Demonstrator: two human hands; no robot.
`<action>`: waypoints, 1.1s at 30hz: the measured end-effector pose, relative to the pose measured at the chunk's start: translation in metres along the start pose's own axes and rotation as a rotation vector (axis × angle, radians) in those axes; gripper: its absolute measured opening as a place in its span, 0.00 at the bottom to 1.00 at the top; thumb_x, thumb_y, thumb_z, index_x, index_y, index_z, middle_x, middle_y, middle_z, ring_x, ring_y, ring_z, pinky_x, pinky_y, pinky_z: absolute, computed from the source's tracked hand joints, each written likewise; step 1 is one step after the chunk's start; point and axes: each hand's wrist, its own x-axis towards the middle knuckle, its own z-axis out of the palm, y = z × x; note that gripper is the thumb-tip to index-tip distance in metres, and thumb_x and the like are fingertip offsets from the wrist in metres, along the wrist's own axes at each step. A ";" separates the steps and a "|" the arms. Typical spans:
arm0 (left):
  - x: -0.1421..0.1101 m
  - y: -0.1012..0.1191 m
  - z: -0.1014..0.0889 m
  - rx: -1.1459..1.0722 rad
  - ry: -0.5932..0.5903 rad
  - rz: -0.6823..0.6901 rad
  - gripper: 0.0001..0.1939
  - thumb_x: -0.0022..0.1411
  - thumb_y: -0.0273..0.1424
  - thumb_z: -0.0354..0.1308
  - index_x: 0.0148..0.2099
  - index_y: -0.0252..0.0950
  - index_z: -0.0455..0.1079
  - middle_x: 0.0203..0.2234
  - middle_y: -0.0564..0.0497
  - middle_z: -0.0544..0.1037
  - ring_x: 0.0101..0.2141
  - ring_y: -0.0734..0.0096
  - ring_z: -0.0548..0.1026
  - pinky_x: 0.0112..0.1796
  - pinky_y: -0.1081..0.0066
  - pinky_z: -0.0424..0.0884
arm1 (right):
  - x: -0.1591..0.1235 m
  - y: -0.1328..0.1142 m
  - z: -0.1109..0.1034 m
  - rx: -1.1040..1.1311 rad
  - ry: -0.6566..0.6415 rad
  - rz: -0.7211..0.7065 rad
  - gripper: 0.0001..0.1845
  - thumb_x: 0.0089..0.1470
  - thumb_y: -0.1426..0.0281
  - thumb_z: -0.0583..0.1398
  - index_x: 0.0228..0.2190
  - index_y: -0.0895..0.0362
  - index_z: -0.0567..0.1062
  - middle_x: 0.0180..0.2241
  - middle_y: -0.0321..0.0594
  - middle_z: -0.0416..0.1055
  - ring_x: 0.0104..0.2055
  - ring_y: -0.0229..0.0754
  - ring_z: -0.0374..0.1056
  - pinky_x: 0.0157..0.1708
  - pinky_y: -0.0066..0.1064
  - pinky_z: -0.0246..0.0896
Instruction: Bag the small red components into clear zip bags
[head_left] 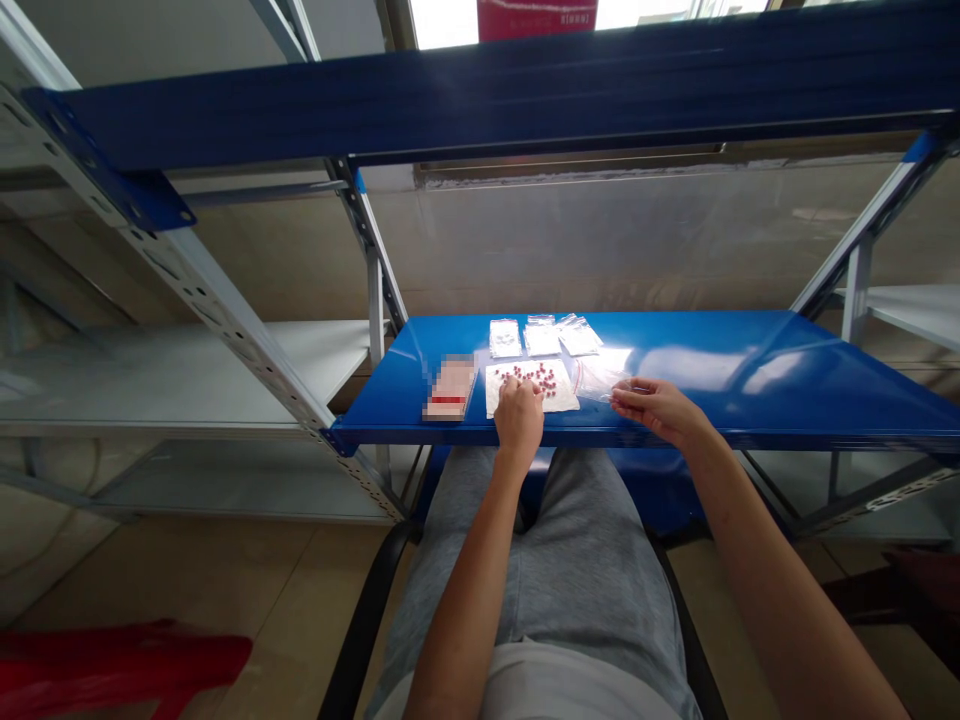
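Small dark red beads (549,381) lie scattered on a white sheet of paper (493,402) near the front edge of the blue shelf. Over the near part of this sheet, my left hand (519,415) has its fingers curled down at the beads. Its fingertips are too small to show what is between them. To the right, my right hand (651,405) pinches the edge of a clear plastic zip bag (598,381), which lies low over the shelf beside the paper. Behind the paper are white-looking small zip bags (505,339) in three groups.
A blurred-out flat rectangular item (450,388) with a red band lies left of the paper. The blue shelf top (720,365) extends to the right. A blue crossbeam (525,100) spans above, and slotted metal posts (225,320) stand at the left.
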 end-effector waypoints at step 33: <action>0.003 -0.007 0.005 0.019 0.020 0.013 0.08 0.67 0.26 0.58 0.46 0.39 0.77 0.44 0.42 0.75 0.49 0.54 0.73 0.37 0.65 0.75 | 0.003 0.007 -0.004 -0.022 0.014 0.006 0.15 0.39 0.76 0.77 0.30 0.58 0.80 0.30 0.41 0.79 0.31 0.39 0.77 0.35 0.25 0.78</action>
